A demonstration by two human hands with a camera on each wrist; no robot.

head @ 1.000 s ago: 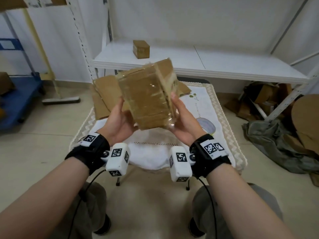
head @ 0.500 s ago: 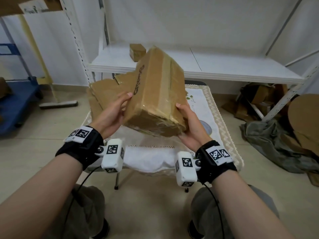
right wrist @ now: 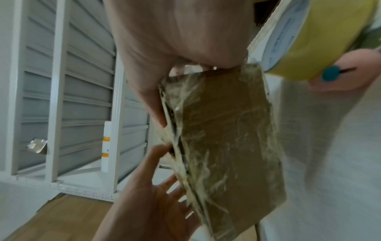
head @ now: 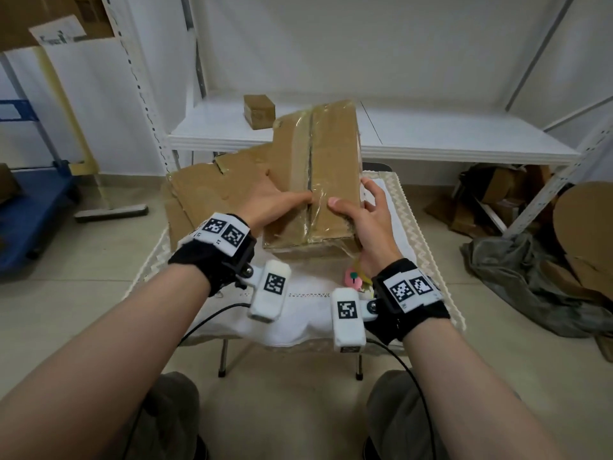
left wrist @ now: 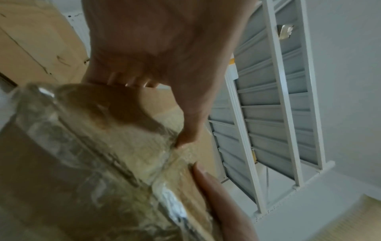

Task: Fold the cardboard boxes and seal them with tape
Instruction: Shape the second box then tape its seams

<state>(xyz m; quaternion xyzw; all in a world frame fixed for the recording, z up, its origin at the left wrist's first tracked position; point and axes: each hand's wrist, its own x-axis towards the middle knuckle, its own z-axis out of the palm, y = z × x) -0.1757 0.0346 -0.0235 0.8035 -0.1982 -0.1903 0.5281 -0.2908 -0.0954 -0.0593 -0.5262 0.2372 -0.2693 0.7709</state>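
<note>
A brown cardboard box [head: 328, 167] is tilted over the small table, its taped seam facing up. My left hand [head: 278, 204] lies against the box's left side with its fingers fairly straight, and its thumb presses the tape on the seam [left wrist: 185, 138]. My right hand [head: 361, 214] grips the right near corner, thumb on top and fingers curled round the side. Clear tape wraps the near end of the box [right wrist: 222, 138]. A yellow tape roll [right wrist: 319, 40] lies beside a pink object [head: 352, 277] on the table under my right wrist.
The table carries a white cloth [head: 298, 313]. Flat cardboard sheets [head: 205, 194] lie behind the box at the left. A small sealed box [head: 258, 111] stands on the white shelf [head: 431, 134]. Scrap cardboard and grey cloth [head: 517, 270] lie at the right, a blue cart [head: 30, 207] at the left.
The box has been turned so that the taped seam faces up, and it has come lower, toward the table. Both thumbs have moved onto the top face beside the seam.
</note>
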